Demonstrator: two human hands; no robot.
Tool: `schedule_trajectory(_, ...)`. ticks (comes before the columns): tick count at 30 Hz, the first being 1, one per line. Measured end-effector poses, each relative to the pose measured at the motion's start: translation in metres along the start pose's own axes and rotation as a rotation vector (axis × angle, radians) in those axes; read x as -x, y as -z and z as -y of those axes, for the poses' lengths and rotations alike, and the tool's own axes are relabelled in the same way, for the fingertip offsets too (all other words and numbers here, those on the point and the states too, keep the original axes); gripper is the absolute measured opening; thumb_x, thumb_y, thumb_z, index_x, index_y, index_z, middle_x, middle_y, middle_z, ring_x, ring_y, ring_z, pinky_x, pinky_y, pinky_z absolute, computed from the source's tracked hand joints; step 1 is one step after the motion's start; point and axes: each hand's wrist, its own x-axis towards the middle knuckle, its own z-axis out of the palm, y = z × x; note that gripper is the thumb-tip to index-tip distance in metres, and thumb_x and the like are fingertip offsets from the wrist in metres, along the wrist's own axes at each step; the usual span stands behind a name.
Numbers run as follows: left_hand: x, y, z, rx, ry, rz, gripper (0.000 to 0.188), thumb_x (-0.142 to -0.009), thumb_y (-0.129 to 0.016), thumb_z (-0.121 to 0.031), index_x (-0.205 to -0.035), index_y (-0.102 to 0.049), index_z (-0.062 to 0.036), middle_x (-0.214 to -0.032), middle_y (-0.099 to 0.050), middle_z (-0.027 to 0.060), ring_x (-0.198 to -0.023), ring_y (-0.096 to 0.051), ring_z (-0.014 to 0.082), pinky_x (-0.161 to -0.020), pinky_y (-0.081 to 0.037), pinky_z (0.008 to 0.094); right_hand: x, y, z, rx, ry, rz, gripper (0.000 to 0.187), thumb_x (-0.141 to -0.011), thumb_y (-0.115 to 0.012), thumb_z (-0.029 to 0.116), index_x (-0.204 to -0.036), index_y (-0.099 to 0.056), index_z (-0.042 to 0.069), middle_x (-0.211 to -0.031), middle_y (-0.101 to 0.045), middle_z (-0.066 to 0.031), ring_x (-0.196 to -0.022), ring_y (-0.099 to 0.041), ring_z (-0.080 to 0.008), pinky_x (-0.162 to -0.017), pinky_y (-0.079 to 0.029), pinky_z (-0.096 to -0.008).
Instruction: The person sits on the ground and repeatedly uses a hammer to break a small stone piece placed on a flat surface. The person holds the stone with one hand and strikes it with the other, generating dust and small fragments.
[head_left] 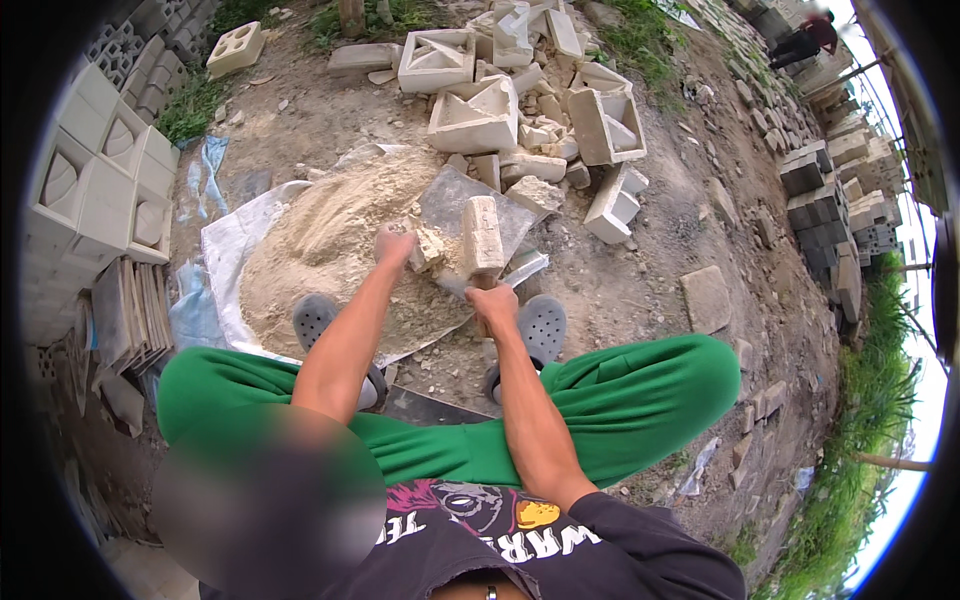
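Left hand (394, 245) clasping pale chunk (430, 248), right hand (494, 304) clenched round dusty mallet (482, 235)

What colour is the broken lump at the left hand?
The broken lump is pale cream; the head view shows it.

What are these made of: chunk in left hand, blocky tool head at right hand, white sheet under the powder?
Chunk in the left hand: probably cast concrete or stone; pale, matte, rough broken faces.
Blocky tool head at the right hand: chalky and dust-coated, so wood or metal stays open.
White sheet: likely woven plastic; thin, dull, creased edge.
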Motion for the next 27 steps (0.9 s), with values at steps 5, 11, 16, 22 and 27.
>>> schedule_trajectory(5, -0.032, -0.006, -0.006, -0.188, -0.233, -0.009, 0.042, -0.084, -0.066, -0.026, -0.123, -0.069, -0.0117, -0.120, -0.069, 0.0170, -0.117, -0.063, 0.0324, -0.097, -0.051, 0.0397, -0.022, -0.003, -0.030, 0.012, -0.043, -0.105, 0.048, -0.068, -0.078, 0.029, -0.092, -0.070, -0.011, -0.086, -0.072, -0.0210, -0.074, -0.071, -0.0297, -0.068, -0.056, -0.0395)
schedule_trajectory(11, -0.023, -0.007, -0.032, -0.364, -0.517, 0.155, 0.035, -0.087, -0.064, -0.023, -0.121, -0.070, -0.0175, -0.109, -0.073, 0.0126, -0.101, -0.069, 0.0325, -0.089, -0.053, 0.0429, -0.037, -0.022, -0.055, -0.101, 0.004, -0.154, 0.039, -0.070, -0.076, 0.023, -0.093, -0.070, -0.008, -0.077, -0.071, -0.0137, -0.058, -0.068, -0.0226, -0.056, -0.055, -0.0358)
schedule_trajectory(16, -0.003, -0.019, -0.036, -0.465, -0.743, 0.323, 0.034, -0.086, -0.061, -0.019, -0.119, -0.070, -0.0163, -0.101, -0.073, 0.0146, -0.096, -0.069, 0.0346, -0.087, -0.053, 0.0457, -0.036, -0.023, -0.051, -0.111, -0.002, -0.100, 0.036, -0.070, -0.076, 0.023, -0.095, -0.071, -0.003, -0.076, -0.070, -0.0108, -0.054, -0.066, -0.0213, -0.054, -0.055, -0.0352)
schedule_trajectory(22, 0.025, -0.015, -0.046, -0.720, -0.891, 0.283, 0.030, -0.087, -0.063, -0.023, -0.113, -0.069, -0.0111, -0.101, -0.072, 0.0173, -0.098, -0.068, 0.0355, -0.088, -0.053, 0.0461, -0.036, -0.022, -0.051, -0.179, -0.005, -0.077, 0.035, -0.070, -0.076, 0.021, -0.092, -0.070, -0.005, -0.073, -0.069, -0.0112, -0.052, -0.065, -0.0209, -0.053, -0.054, -0.0350)
schedule_trajectory(27, 0.037, -0.020, -0.038, -0.789, -0.920, 0.138, 0.030, -0.086, -0.068, -0.036, -0.104, -0.070, -0.0134, -0.103, -0.071, 0.0127, -0.106, -0.064, 0.0304, -0.100, -0.043, 0.0493, -0.037, -0.023, -0.049, -0.140, 0.011, -0.102, 0.034, -0.070, -0.077, 0.021, -0.087, -0.069, -0.007, -0.072, -0.070, -0.0115, -0.053, -0.066, -0.0215, -0.052, -0.053, -0.0352)
